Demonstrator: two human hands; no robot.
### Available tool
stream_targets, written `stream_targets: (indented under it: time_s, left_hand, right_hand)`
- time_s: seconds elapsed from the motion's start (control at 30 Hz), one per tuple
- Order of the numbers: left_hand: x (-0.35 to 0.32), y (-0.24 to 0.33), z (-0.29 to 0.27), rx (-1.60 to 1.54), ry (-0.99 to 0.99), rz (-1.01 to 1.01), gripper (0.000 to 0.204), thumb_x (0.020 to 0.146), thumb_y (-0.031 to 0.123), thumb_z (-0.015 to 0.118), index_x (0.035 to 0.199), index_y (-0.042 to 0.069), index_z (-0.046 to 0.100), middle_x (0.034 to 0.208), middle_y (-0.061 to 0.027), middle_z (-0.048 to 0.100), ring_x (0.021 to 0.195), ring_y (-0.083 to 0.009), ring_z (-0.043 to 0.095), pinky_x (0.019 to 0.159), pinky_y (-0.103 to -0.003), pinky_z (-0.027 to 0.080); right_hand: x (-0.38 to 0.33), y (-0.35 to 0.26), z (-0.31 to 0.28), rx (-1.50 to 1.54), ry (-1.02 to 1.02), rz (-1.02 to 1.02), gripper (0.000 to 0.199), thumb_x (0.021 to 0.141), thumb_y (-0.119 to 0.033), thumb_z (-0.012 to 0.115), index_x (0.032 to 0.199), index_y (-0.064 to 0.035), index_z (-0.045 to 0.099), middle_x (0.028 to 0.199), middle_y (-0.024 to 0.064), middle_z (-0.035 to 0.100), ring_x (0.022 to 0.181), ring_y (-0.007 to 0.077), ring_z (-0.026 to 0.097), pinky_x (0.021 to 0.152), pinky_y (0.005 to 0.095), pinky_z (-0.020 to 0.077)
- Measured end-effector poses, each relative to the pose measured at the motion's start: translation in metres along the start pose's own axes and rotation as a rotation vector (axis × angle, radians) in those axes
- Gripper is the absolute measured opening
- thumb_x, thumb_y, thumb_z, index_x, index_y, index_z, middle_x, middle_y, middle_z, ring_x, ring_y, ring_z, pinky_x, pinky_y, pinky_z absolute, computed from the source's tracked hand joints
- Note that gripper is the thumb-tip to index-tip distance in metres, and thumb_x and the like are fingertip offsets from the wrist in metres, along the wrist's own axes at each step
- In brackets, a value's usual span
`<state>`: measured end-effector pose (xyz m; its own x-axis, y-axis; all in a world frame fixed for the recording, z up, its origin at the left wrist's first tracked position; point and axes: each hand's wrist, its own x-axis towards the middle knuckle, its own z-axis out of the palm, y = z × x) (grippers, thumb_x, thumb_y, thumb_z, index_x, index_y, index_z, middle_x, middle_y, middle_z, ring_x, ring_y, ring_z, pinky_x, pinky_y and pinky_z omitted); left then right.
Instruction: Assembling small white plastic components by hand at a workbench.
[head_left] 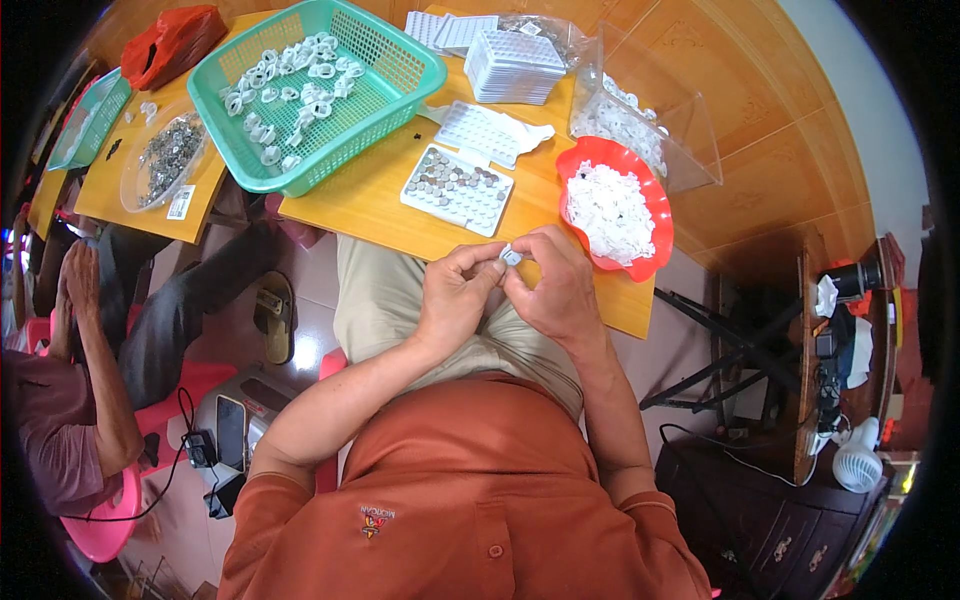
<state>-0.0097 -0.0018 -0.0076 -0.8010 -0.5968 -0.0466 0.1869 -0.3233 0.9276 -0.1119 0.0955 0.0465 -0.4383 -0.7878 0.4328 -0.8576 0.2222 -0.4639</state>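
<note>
Left hand (458, 298) and right hand (556, 287) together pinch a small white piece (511, 256) between closed fingertips at the near edge of the yellow table (350, 207), seemingly a two-handed fitting or adjusting step, so the next move likely calls for light, steady finger pressure

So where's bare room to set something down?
The widest bare stretch of tabletop lies between the green basket and the tray of small discs; a narrower one separates that tray from the red bowl. Farther back, stacked trays and a clear box crowd the wood.
</note>
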Motion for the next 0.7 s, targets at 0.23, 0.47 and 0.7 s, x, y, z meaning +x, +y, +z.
stream_targets:
  time_s: [0.23, 0.47, 0.7]
  left_hand:
    - [0.002, -0.003, -0.002, -0.063, 0.025, -0.02, 0.023, 0.09, 0.002, 0.059, 0.111, -0.006, 0.063, 0.083, -0.005, 0.067, 0.073, -0.0063, 0.06, 0.066, -0.019, 0.048]
    - [0.007, 0.0, -0.002, -0.195, 0.098, -0.131, 0.024, 0.09, 0.003, 0.059, 0.112, -0.006, 0.062, 0.09, -0.0065, 0.067, 0.075, -0.008, 0.062, 0.068, -0.02, 0.05]
    - [0.019, 0.013, -0.016, -0.254, 0.182, -0.083, 0.023, 0.09, 0.002, 0.06, 0.112, -0.006, 0.06, 0.099, -0.0098, 0.065, 0.082, -0.0124, 0.063, 0.075, -0.023, 0.054]
  right_hand:
    - [-0.006, 0.004, 0.004, -0.008, -0.02, -0.013, 0.02, 0.073, -0.004, 0.066, 0.09, -0.0037, 0.057, 0.082, 0.0125, 0.06, 0.079, 0.0332, 0.06, 0.066, 0.0419, 0.0477]
    - [-0.01, 0.019, 0.012, 0.205, 0.087, 0.111, 0.011, 0.077, -0.001, 0.066, 0.085, -0.0014, 0.059, 0.08, 0.0128, 0.061, 0.072, 0.0273, 0.062, 0.062, 0.035, 0.0493]
    - [-0.026, 0.029, 0.003, 0.375, 0.136, 0.39, 0.007, 0.08, 0.0, 0.067, 0.084, 0.0015, 0.061, 0.081, 0.0068, 0.062, 0.067, 0.0119, 0.06, 0.061, 0.0243, 0.0484]
